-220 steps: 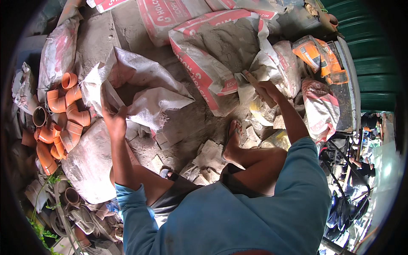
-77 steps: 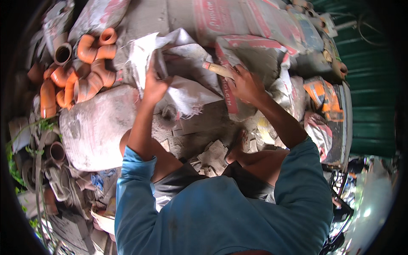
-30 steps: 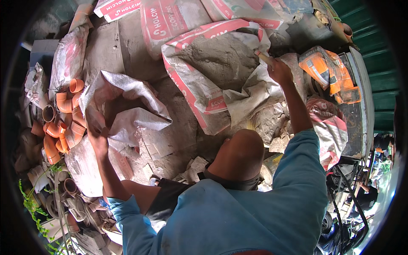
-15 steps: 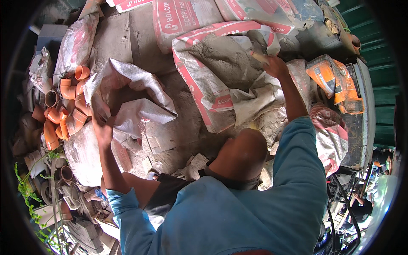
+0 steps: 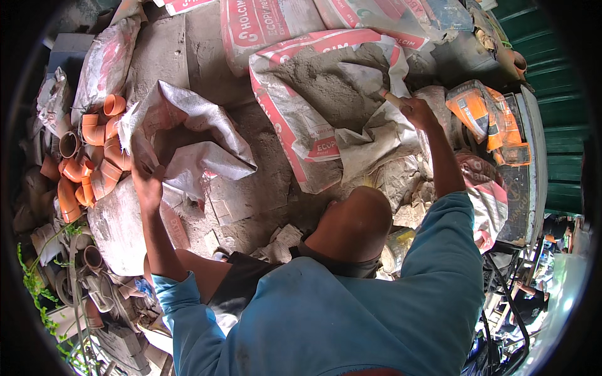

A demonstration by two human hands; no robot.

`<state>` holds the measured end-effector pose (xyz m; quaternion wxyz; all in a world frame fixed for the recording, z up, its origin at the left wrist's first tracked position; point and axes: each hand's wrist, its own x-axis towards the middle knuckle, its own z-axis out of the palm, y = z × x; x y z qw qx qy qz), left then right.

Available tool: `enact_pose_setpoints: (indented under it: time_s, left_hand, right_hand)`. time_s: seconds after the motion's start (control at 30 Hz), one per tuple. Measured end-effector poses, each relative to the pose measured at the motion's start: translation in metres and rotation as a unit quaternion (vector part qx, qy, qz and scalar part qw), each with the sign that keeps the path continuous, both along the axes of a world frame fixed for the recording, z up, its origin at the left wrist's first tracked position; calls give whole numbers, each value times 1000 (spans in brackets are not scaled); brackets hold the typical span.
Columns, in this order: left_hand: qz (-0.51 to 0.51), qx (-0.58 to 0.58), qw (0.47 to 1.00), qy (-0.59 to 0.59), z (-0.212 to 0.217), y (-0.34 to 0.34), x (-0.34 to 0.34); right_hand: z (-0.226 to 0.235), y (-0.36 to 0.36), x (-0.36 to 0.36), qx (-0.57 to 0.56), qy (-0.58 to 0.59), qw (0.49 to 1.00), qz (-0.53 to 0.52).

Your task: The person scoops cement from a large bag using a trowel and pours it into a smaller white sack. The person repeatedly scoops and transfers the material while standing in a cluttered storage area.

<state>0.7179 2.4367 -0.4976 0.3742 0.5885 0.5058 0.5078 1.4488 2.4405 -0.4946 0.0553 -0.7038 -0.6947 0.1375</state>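
My right hand (image 5: 419,115) is closed round the wooden handle of a trowel (image 5: 362,76). Its pale blade lies at the grey powder (image 5: 326,81) inside a torn-open red and white cement bag (image 5: 276,119); whether the blade carries a load is hard to tell. On the left, a smaller white woven sack (image 5: 210,160) stands with its mouth gaping and rim crumpled. My left hand (image 5: 148,183) grips the near left edge of this sack, the fingers partly hidden by the fabric. The inside of the sack is shadowed.
Orange pipe elbows (image 5: 93,131) are heaped left of the woven sack. More cement bags (image 5: 269,31) lie beyond the open one. An orange and grey bag (image 5: 476,113) sits on the right, near a green corrugated wall (image 5: 567,119). Paper scraps (image 5: 281,245) litter the ground before my knee.
My right hand has drawn the trowel back toward me and to the right, and more of its blade shows. My left hand keeps its hold on the sack. The view has shifted slightly.
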Motion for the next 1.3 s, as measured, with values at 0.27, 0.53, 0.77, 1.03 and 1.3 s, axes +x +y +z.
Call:
enact_pose_setpoints:
  time_s: [0.27,0.53,0.77,1.03,1.3]
  left_hand:
    - [37,-35,999,12,3,0,4]
    - [20,-63,998,-22,-6,7,-2]
    - [20,-28,999,-13,-3,10,-7]
    - [-5,-32,998,-48,-5,12,-11]
    - [-71,-14,995,-67,-19,14,-21]
  right_hand:
    - [-17,-7,-31,-217,273,928,-133]
    - [-31,-21,-107,-229,361,884,-188]
    - [-18,-18,-121,-218,426,859,-181]
    - [37,-17,-104,-184,373,884,-212]
    - [109,-18,-125,-187,333,906,-183]
